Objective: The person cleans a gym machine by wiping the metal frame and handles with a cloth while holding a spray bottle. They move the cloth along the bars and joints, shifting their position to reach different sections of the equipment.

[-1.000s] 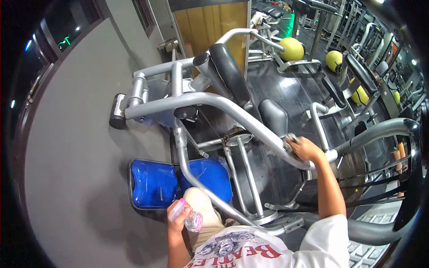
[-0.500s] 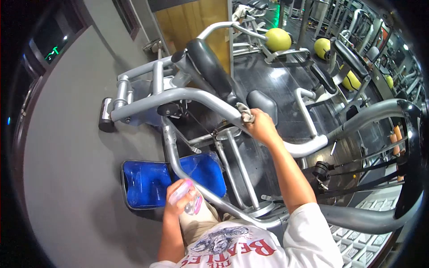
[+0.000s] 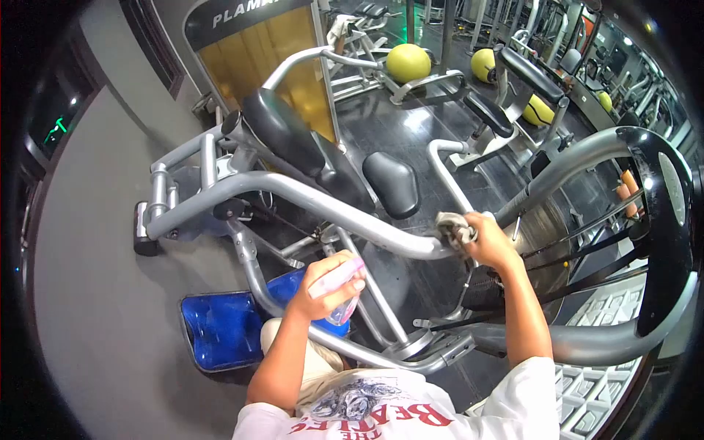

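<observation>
My right hand (image 3: 490,238) grips a crumpled grey-white cloth (image 3: 456,230) against the bend of the machine's silver tube (image 3: 345,213). In my left hand (image 3: 328,284) is a clear spray bottle (image 3: 342,312) with a pink top, held above the lower frame tube. The fingers wrap round the bottle's upper part. Beyond the tube are the machine's black back pad (image 3: 282,132) and black seat (image 3: 391,185).
Blue padded cushions (image 3: 224,330) lie on the floor at the lower left. A gold-panelled weight stack (image 3: 268,62) stands behind the machine. Yellow balls (image 3: 408,64) and other gym machines fill the back. Black straps and a thick curved tube (image 3: 587,161) are at the right.
My right hand has slid along the tube with the cloth, rightward and down. My left hand has risen and moved right with the bottle. The whole view has shifted.
</observation>
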Motion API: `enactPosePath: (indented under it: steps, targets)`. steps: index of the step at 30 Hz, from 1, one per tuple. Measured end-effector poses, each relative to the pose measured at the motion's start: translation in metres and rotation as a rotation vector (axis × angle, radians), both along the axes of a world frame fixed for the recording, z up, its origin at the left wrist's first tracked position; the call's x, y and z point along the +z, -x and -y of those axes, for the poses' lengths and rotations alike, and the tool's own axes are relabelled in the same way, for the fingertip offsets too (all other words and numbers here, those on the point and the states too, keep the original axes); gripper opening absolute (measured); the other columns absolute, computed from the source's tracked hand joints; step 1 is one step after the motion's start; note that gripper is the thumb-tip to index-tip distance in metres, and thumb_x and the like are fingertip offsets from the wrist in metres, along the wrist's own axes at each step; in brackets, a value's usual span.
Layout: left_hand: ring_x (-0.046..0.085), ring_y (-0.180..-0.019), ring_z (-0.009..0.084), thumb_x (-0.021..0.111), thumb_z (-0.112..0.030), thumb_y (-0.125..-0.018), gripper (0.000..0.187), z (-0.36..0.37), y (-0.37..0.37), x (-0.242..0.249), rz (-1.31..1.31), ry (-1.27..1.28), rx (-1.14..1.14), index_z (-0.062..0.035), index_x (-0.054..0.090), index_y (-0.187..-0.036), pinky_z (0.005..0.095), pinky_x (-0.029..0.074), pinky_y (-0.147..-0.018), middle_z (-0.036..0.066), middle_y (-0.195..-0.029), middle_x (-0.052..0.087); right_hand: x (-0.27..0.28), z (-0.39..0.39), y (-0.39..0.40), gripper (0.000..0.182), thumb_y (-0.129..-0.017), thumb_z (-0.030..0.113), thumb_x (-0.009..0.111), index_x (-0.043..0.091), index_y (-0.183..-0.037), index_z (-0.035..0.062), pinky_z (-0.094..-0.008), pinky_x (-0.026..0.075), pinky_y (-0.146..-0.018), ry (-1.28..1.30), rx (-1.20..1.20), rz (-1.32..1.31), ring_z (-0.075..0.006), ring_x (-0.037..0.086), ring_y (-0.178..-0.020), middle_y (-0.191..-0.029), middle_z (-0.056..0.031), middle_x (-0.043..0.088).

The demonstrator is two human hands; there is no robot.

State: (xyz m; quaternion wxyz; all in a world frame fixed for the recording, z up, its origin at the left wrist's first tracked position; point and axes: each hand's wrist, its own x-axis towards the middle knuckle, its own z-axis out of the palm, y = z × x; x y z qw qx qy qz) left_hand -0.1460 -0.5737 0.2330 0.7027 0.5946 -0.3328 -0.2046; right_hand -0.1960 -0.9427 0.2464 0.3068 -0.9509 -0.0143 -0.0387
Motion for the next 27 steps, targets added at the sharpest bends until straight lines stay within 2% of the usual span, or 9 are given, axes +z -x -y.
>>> enactPosePath:
  steps: [2,5,7,9,10,11,19,24,27]
  targets:
    - [0.07,-0.082,0.0202,0.064,-0.005,-0.092,0.013,0.025,-0.011,0.02,0.104,-0.018,0.017,0.0048,0.063,-0.101,0.0321,0.056,-0.073,0.011,-0.095,0.064,0.014,0.006,-0.014,0.029,-0.082,0.002,0.063,0.066,-0.111,-0.001,-0.0378,0.051,-0.085,-0.16,-0.119,0.124,-0.0352,0.067,-0.094,-0.101,-0.0195,0.067]
    - [0.073,-0.087,0.0213,0.062,-0.005,-0.095,0.041,0.05,-0.032,0.016,-0.204,0.02,-0.074,0.0026,0.055,-0.134,0.03,0.06,-0.074,0.011,-0.107,0.066,0.006,0.03,-0.064,0.029,-0.09,0.005,0.06,0.066,-0.118,0.0016,-0.0374,0.05,-0.093,-0.155,-0.119,0.5,-0.037,0.065,-0.102,-0.109,-0.0192,0.067]
    - [0.073,-0.087,0.0223,0.062,-0.008,-0.096,0.044,0.066,-0.052,0.008,-0.273,-0.012,-0.08,0.0009,0.053,-0.138,0.0313,0.061,-0.074,0.011,-0.107,0.067,-0.002,0.033,-0.107,0.029,-0.089,0.006,0.061,0.065,-0.118,0.0019,-0.0402,0.049,-0.096,-0.14,-0.204,0.537,-0.0402,0.063,-0.108,-0.115,-0.0214,0.065]
    - [0.074,-0.086,0.0231,0.062,-0.011,-0.096,0.046,0.077,-0.065,0.001,-0.309,-0.055,-0.072,-0.0005,0.052,-0.14,0.0325,0.061,-0.073,0.012,-0.107,0.068,-0.021,0.033,-0.148,0.03,-0.088,0.008,0.063,0.063,-0.116,-0.0017,-0.0427,0.049,-0.098,-0.077,-0.21,0.459,-0.0429,0.062,-0.111,-0.122,-0.0264,0.061]
    - [0.074,-0.085,0.0234,0.062,-0.011,-0.096,0.046,0.082,-0.072,-0.001,-0.309,-0.081,-0.062,-0.001,0.052,-0.14,0.0331,0.061,-0.073,0.012,-0.106,0.068,-0.038,0.036,-0.167,0.039,-0.087,0.011,0.064,0.056,-0.122,-0.0036,-0.045,0.05,-0.097,-0.074,-0.182,0.11,-0.0456,0.061,-0.111,-0.127,-0.0306,0.056]
    - [0.074,-0.084,0.0237,0.062,-0.012,-0.096,0.046,0.087,-0.079,-0.004,-0.309,-0.109,-0.053,-0.0016,0.052,-0.14,0.0337,0.062,-0.072,0.012,-0.106,0.068,-0.08,0.03,-0.187,0.046,-0.086,0.012,0.065,0.049,-0.126,-0.0049,-0.0487,0.05,-0.095,-0.001,-0.242,0.225,-0.0483,0.06,-0.109,-0.124,-0.0331,0.056]
    - [0.075,-0.078,0.0322,0.058,-0.015,-0.095,0.041,0.086,-0.098,-0.012,-0.434,-0.171,-0.116,0.004,0.056,-0.132,0.0398,0.064,-0.069,0.02,-0.093,0.071,-0.074,0.031,-0.161,0.038,-0.089,0.017,0.064,0.048,-0.114,-0.0064,-0.0523,0.049,-0.092,0.028,-0.162,0.229,-0.0503,0.06,-0.107,-0.114,-0.0352,0.06]
    - [0.075,-0.077,0.0323,0.059,-0.012,-0.095,0.036,0.085,-0.098,-0.017,-0.445,-0.161,-0.101,0.0061,0.059,-0.125,0.0384,0.064,-0.067,0.018,-0.09,0.07,-0.043,0.027,-0.092,0.04,-0.09,0.024,0.063,0.05,-0.112,-0.0074,-0.0539,0.052,-0.087,0.371,-0.23,-0.173,-0.0476,0.065,-0.101,-0.11,-0.0316,0.062]
    - [0.075,-0.075,0.0309,0.058,-0.011,-0.095,0.033,0.085,-0.095,-0.015,-0.444,-0.152,-0.09,0.0054,0.06,-0.123,0.0368,0.063,-0.065,0.016,-0.089,0.07,-0.047,0.037,-0.063,0.049,-0.089,0.019,0.064,0.046,-0.124,-0.0106,-0.0504,0.05,-0.088,0.448,-0.211,-0.215,-0.0474,0.059,-0.106,-0.112,-0.0304,0.058]
